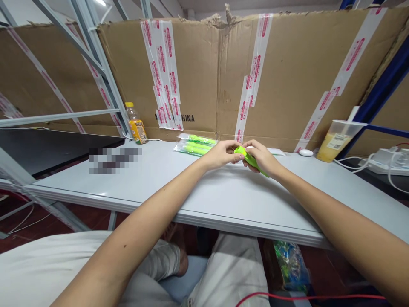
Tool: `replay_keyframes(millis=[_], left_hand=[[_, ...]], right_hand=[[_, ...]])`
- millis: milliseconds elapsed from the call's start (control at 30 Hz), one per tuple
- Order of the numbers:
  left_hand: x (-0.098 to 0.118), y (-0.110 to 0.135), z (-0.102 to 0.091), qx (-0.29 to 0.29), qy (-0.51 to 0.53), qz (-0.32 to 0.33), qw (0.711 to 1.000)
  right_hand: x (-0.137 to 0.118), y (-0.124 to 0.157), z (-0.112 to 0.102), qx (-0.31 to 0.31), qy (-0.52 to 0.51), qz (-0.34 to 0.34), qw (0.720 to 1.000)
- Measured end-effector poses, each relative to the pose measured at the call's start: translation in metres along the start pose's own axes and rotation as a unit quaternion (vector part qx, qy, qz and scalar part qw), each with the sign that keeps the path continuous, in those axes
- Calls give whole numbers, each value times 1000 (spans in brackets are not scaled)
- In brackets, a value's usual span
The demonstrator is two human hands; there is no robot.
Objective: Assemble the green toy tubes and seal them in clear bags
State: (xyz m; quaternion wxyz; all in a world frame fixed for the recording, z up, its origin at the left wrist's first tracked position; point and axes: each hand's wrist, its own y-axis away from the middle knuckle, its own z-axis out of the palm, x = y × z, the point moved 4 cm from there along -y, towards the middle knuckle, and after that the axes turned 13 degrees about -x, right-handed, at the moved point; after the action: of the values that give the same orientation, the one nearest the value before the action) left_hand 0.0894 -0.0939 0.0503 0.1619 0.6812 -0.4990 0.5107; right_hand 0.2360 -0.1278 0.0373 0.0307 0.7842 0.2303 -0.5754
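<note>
A bright green tube (254,162) with a wider end is held over the table, tilted down to the right. My right hand (260,157) is wrapped round its body. At the wider end, my left hand (220,154) is closed with thumb and fingertips at the rim; whether something small is pinched there is hidden. Behind my left hand lie several similar green pieces in clear plastic bags (195,146). Part of another clear bag (276,152) shows beyond my right hand.
On the white table (143,183) stand a yellow-capped drink bottle (136,125) at the back left and a plastic cup (338,140) of yellow drink at the right. A white oval case (306,152) lies beside the cup. Cardboard (198,76) walls the back; a power strip (386,160) sits right.
</note>
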Motion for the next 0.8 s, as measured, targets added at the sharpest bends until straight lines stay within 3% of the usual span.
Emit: replay_keyframes(millis=[133, 233, 333, 500, 800], left_hand=[[-2, 0, -1, 4, -12, 5, 1000], [-2, 1, -4, 55, 20, 22, 998], [0, 1, -7, 106, 43, 12, 993], [2, 2, -9, 128, 13, -13, 992], [-3, 1, -4, 112, -3, -9, 994]], right_hand=[[3, -2, -7, 11, 126, -67, 990], [-1, 0, -12, 50, 300, -103, 947], [-8, 2, -12, 81, 405, -106, 905], [-12, 3, -8, 79, 456, -119, 879], [-4, 0, -11, 90, 494, -120, 856]])
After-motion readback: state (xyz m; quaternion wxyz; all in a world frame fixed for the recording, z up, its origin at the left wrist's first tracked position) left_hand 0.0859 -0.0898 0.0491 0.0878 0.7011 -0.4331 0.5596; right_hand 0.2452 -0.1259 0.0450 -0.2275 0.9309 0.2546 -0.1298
